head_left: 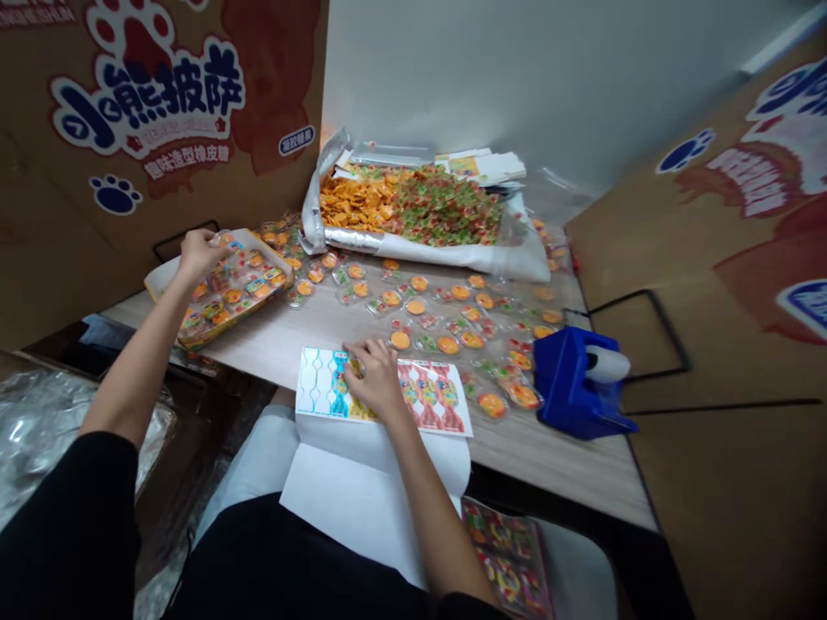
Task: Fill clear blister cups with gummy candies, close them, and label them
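Note:
My left hand is over a shallow open box, its fingers pressed together at a small clear candy pack near the box's back edge. Inside lie several packs with orange discs and colourful labels. My right hand is at a sheet of stickers on the table's front edge, thumb and forefinger closed at a yellow sticker. Blue and red stickers flank it, and the sheet's left end shows only bare outlines. White backing paper hangs from the sheet across my lap.
Clear candy packs are scattered over the table. Behind them sits an open bag of orange and green-red candies. A blue tape dispenser stands at the right. Large printed cartons flank both sides. Clear plastic lies lower left.

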`<state>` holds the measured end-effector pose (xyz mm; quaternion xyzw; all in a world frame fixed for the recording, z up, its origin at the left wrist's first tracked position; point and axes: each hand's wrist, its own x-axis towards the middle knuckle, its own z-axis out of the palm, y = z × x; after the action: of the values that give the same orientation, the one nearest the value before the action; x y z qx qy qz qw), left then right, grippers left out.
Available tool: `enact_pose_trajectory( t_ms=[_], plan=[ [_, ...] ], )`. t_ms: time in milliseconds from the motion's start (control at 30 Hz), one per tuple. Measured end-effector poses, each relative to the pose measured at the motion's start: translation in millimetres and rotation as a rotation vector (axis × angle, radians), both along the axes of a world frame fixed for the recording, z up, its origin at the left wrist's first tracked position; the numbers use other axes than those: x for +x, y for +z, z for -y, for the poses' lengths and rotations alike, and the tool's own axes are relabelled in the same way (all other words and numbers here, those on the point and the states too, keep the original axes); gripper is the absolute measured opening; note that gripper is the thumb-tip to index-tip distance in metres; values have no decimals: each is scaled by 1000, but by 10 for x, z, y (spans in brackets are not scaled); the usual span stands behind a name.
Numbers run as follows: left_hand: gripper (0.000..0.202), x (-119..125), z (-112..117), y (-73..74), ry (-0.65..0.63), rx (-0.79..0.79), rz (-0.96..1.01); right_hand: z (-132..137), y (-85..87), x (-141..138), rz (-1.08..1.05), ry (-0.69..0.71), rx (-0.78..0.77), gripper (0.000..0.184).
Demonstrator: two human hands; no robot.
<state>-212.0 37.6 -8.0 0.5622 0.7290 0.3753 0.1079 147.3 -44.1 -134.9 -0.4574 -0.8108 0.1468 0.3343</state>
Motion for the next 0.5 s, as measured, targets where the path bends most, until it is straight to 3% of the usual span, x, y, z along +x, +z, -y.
enact_pose_trajectory(
  t_ms=[100, 233, 333, 400, 500],
  plan=[
    [24, -1, -118, 9, 129, -105, -158, 16, 38, -14, 94, 9, 57, 24],
    [35, 394, 53, -26, 92, -59, -327, 25, 68, -21, 176, 32, 132, 27],
    [34, 952, 433, -229, -180, -35, -387, 29, 67, -29, 206, 21, 164, 28],
    [29, 1358, 736, -480, -433, -66, -389, 34, 64, -33, 217, 17, 183, 28],
    [48, 1785, 1069, -892, -588, -63, -393, 40, 80, -33, 250, 58, 196, 27]
  ],
)
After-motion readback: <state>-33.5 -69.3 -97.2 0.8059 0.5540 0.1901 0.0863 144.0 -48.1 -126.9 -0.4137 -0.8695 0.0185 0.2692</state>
